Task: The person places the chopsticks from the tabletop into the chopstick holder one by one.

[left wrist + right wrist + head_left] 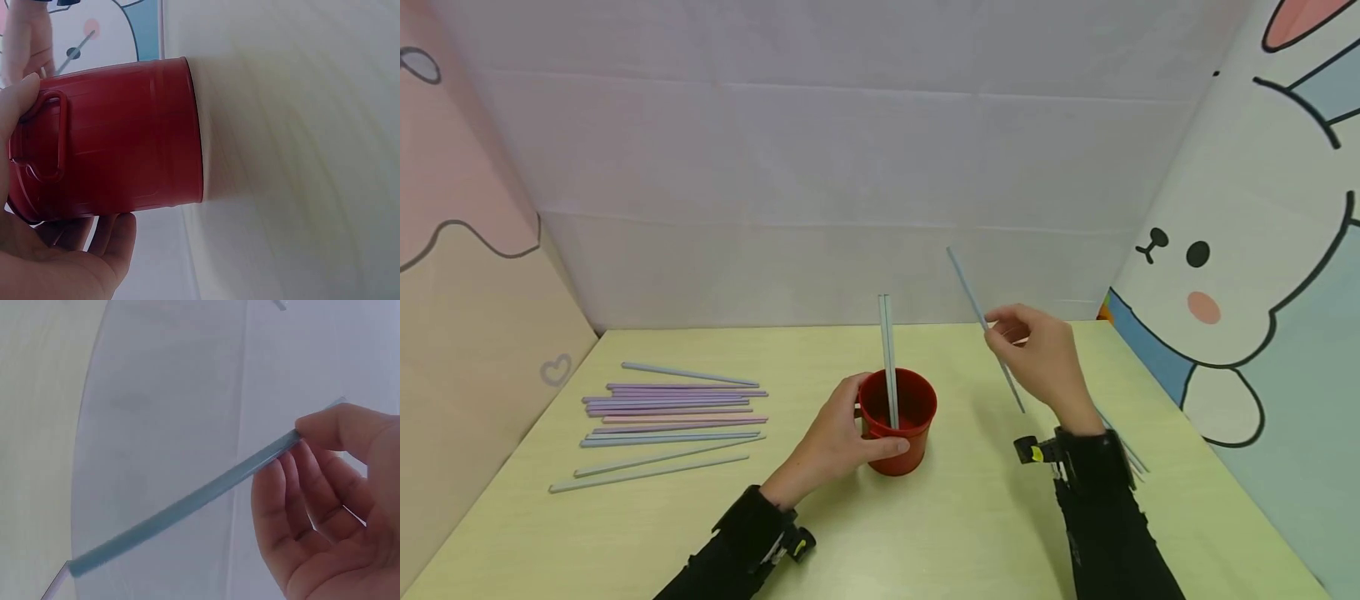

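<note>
On the table, my left hand (838, 442) grips a red metal mug (910, 457) from its left side, thumb across the front and the other fingers around the back. The left wrist view shows the wire handle of the mug (125, 134) beside the thumb. A pair of pale green straws (886, 333) stands upright in the mug. To the right of the mug and above the table, my right hand (1039, 354) pinches a light blue straw (187, 503) between thumb and fingertips. That straw slants, its upper end leaning left in the head view.
Several purple, pink, blue and pale green straws (673, 410) lie in a loose row on the left of the table (715, 550). A few more straws (1123, 442) lie at the right, partly hidden by my right wrist. A white cloth wall (850, 167) rises behind.
</note>
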Motion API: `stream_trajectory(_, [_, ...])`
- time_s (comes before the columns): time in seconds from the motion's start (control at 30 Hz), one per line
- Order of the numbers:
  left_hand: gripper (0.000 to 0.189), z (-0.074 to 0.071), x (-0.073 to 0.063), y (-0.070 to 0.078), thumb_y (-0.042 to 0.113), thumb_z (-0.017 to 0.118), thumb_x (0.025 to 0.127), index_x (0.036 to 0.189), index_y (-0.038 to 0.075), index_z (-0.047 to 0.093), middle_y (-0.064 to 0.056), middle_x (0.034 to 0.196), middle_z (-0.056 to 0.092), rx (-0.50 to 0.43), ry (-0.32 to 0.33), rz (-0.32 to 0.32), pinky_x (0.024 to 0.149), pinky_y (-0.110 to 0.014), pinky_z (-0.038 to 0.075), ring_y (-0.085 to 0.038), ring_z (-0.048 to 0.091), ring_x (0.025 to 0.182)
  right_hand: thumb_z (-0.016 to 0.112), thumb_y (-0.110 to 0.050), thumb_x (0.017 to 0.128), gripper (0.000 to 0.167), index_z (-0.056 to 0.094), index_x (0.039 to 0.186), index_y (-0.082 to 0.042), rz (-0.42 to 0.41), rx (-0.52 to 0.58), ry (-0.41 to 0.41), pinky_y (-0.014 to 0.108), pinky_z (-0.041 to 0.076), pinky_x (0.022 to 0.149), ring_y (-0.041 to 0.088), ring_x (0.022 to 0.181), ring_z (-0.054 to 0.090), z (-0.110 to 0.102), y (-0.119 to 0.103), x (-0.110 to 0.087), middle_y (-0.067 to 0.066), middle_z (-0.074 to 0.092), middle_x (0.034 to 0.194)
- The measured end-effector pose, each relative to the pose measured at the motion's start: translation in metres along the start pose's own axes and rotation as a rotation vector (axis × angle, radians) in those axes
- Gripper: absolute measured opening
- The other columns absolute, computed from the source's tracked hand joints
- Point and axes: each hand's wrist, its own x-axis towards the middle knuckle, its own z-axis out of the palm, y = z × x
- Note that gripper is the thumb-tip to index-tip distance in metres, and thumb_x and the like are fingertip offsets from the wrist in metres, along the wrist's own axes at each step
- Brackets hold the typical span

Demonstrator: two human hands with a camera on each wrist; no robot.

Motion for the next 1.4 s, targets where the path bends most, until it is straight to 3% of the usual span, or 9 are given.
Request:
stream_trajectory(0.1, [0.091,0.000,0.001,0.000,0.028,0.095,0.081,0.154,0.013,0.044,0.002,0.147,0.054,0.002,-0.001,0.001,0.106,-0.044,0.054,-0.020,0.051,0.136,0.072,-0.008,0.100,0.019,0.077,0.118,-0.005,-0.020,0.062,0.060,0.013,0.055,0.078,0.018,0.084,0.071,-0.002,-0.012,0.001,0.009,0.076,0.093])
stream_trajectory(0.2, [0.091,0.000,0.001,0.000,0.029,0.095,0.081,0.154,0.013,0.044,0.002,0.146,0.054,0.006,-0.001,0.000,0.106,-0.044,0.055,-0.020,0.051,0.136,0.074,-0.008,0.099,0.020,0.077,0.119,-0.006,-0.023,0.159,0.106,0.010,0.054,0.078,0.009,0.084,0.069,-0.002,-0.025,-0.001,0.009,0.076,0.095])
stream_trajectory(0.37, [0.091,0.000,0.001,0.000,0.029,0.095,0.081,0.154,0.014,0.045,0.002,0.146,0.054,-0.001,0.000,-0.001,0.106,-0.045,0.055,-0.021,0.051,0.135,0.075,-0.009,0.099,0.021,0.076,0.119,-0.005,-0.028,0.334,0.122,0.015,0.058,0.081,0.005,0.086,0.069,0.003,-0.047,-0.004,0.011,0.075,0.097])
stream_trajectory(0.7, [0.091,0.000,-0.001,0.000,0.030,0.095,0.081,0.155,0.014,0.043,0.001,0.147,0.054,-0.006,-0.002,-0.006,0.107,-0.047,0.054,-0.021,0.051,0.136,0.074,0.000,0.098,0.022,0.069,0.119,0.003,-0.019,0.653,0.114,0.031,0.065,0.083,0.018,0.087,0.073,0.015,-0.069,-0.009,0.011,0.072,0.100])
stream_trajectory(1.1, [0.090,0.000,0.000,0.000,0.029,0.095,0.082,0.155,0.015,0.043,0.002,0.147,0.053,-0.009,-0.007,-0.001,0.109,-0.047,0.052,-0.020,0.050,0.136,0.071,0.002,0.098,0.021,0.065,0.118,0.003,-0.013,0.684,0.064,0.033,0.065,0.081,0.019,0.086,0.071,0.032,-0.073,-0.011,0.015,0.068,0.100])
stream_trajectory(1.4, [0.092,-0.001,0.000,0.001,0.030,0.095,0.081,0.155,0.014,0.043,0.002,0.146,0.054,-0.008,-0.002,-0.017,0.109,-0.046,0.052,-0.020,0.051,0.135,0.069,0.007,0.095,0.021,0.064,0.115,0.002,-0.023,0.626,-0.002,0.032,0.066,0.077,0.018,0.082,0.070,0.045,-0.065,-0.010,0.017,0.068,0.096])
